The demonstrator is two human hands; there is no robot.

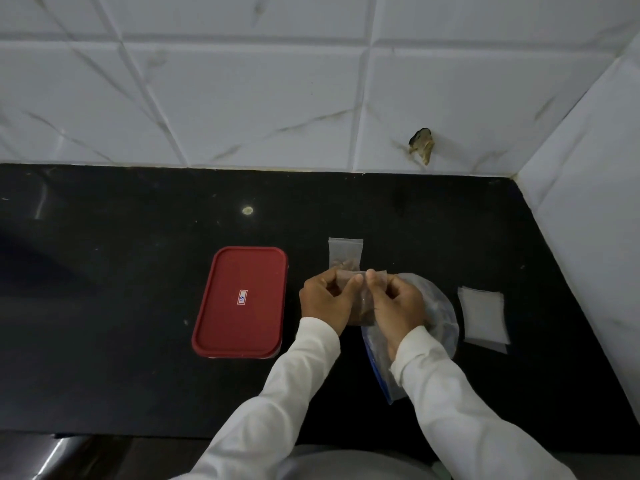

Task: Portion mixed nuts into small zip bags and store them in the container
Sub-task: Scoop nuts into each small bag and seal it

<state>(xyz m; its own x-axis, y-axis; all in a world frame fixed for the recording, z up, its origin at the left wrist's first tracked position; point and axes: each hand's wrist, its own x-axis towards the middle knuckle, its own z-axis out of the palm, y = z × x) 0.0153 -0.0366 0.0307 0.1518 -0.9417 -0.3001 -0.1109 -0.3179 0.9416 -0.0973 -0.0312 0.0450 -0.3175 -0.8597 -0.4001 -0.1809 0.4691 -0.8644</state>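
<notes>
A small sticker (242, 296) on the red lid (216, 323) bears blue characters, too blurred to read

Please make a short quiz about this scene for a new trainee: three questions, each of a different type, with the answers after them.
1. True or false: the red-lidded container stands open.
2. Multiple choice: the small zip bag with nuts is held by A) one hand, B) both hands, C) no hand.
3. Fill in: the stack of empty bags lies to the ____ of the hands.

Key: 1 false; 2 B, the left hand and right hand pinch its top; 3 right.
</notes>
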